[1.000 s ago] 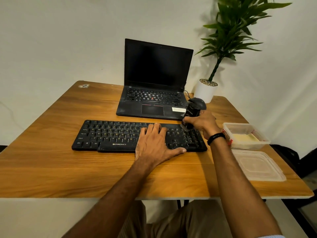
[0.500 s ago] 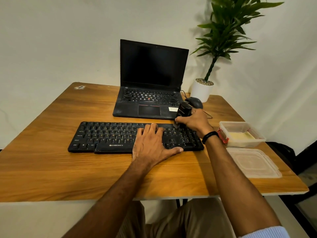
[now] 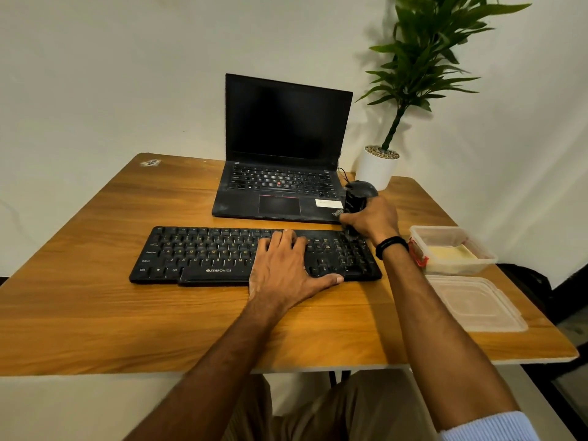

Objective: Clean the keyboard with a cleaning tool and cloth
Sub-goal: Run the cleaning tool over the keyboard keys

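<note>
A black Zebronics keyboard (image 3: pixel 203 253) lies across the middle of the wooden table (image 3: pixel 95 319). My left hand (image 3: pixel 286 272) rests flat on its right-centre keys, fingers spread, thumb along the front edge. My right hand (image 3: pixel 374 219) grips a small black cleaning tool (image 3: pixel 353 205) upright, its lower end touching the keyboard's far right corner near the number pad. A pale yellow cloth (image 3: pixel 451 252) lies inside an open clear plastic box (image 3: pixel 423 233) to the right.
An open black laptop (image 3: pixel 280 173) stands behind the keyboard. A black mouse (image 3: pixel 362 187) sits beside it, partly behind the tool. A potted plant (image 3: pixel 378 167) occupies the far right corner. The box's clear lid (image 3: pixel 474 302) lies near the table's right edge.
My right hand has shifted the tool along the keyboard's far edge, left and then back right to the far right corner. My left hand keeps its place on the keys.
</note>
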